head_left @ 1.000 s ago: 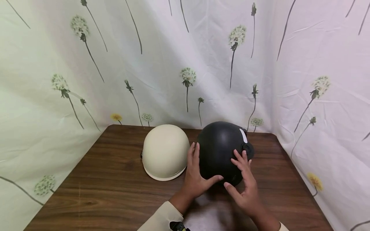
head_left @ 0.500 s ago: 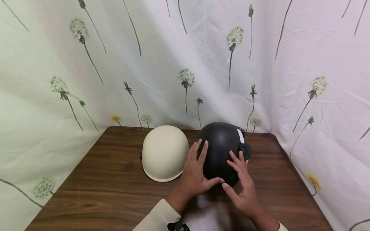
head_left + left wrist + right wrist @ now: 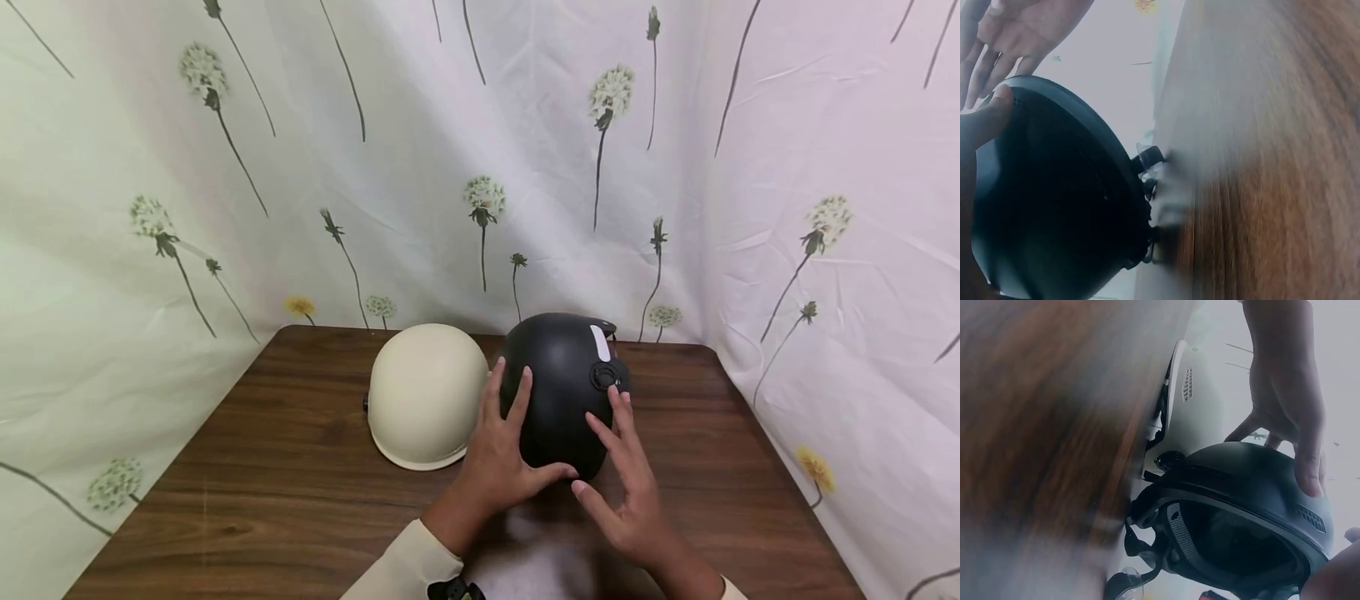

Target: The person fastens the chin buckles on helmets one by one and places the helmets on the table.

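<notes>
A black helmet (image 3: 558,375) with a white stripe and a round side knob (image 3: 604,377) is between my two hands at the back right of the table. My left hand (image 3: 498,458) grips its left side, fingers spread over the shell and thumb along the near edge. On the other side my right hand (image 3: 633,492) holds it, fingertips by the knob and thumb at the near edge. The right wrist view looks into its lined opening, with a strap (image 3: 1141,550) and buckle hanging. Left of it is a cream helmet (image 3: 427,392), dome up.
The wooden table (image 3: 247,475) has a flower-printed white cloth (image 3: 420,167) hanging behind it and along both sides. The cream helmet stands very close to the black one and to my left hand's fingers.
The black helmet has turned and shifted left in my hands; its stripe and knob now lie farther left, facing more toward me. The cream helmet has stayed put.
</notes>
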Action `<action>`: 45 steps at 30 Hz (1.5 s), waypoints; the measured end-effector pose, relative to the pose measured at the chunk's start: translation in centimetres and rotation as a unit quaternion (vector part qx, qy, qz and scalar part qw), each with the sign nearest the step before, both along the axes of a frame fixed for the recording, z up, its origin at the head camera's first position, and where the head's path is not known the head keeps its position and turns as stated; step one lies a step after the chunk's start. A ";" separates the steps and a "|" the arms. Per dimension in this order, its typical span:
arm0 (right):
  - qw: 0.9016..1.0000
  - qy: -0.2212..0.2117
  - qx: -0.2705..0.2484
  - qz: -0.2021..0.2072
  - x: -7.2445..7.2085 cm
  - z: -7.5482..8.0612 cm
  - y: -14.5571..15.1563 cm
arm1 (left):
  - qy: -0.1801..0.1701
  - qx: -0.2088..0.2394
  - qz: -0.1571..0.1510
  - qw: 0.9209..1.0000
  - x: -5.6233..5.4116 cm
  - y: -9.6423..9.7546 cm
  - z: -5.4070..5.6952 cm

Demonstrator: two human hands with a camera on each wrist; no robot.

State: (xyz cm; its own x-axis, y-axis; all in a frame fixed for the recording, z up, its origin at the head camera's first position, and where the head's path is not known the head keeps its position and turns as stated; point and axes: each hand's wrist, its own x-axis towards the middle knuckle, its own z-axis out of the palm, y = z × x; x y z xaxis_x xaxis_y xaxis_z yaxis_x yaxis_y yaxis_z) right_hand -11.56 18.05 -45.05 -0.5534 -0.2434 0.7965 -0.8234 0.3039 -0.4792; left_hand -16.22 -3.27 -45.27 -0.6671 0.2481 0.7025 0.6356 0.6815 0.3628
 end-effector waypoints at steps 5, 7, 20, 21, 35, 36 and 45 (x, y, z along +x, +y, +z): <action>0.999 -0.034 0.009 -0.004 0.3 0.1 0.0 | 0.000 0.007 0.004 1.000 -0.1 -0.3 -0.2; 0.999 -0.046 0.009 -0.001 0.4 0.1 0.0 | 0.002 0.008 0.006 1.000 -0.1 -0.2 -0.2; 0.999 -0.008 -0.006 0.034 0.3 0.0 -0.1 | 0.001 0.058 0.009 0.998 0.8 0.4 -0.8; 0.999 -0.005 -0.007 0.036 0.3 0.0 -0.1 | 0.004 0.061 0.010 0.998 0.9 0.5 -0.8; 0.997 0.044 -0.006 0.061 0.7 1.2 -0.8 | -0.022 0.083 -0.008 0.996 1.5 1.8 -2.2; 0.997 0.043 -0.003 0.059 0.7 1.1 -0.7 | -0.013 0.079 -0.010 0.997 1.5 1.9 -2.2; 0.997 0.029 -0.001 0.067 0.3 0.4 -0.4 | 0.043 0.073 0.020 0.996 1.1 1.7 -1.8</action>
State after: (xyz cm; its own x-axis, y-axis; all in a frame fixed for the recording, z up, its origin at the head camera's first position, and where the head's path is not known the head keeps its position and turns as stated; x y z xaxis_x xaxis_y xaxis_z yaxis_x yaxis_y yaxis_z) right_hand -11.28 17.62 -44.65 -0.4682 -0.3108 0.8272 -0.8834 0.1884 -0.4292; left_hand -15.16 -1.55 -47.08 -0.6102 0.1129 0.7842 0.6414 0.6515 0.4053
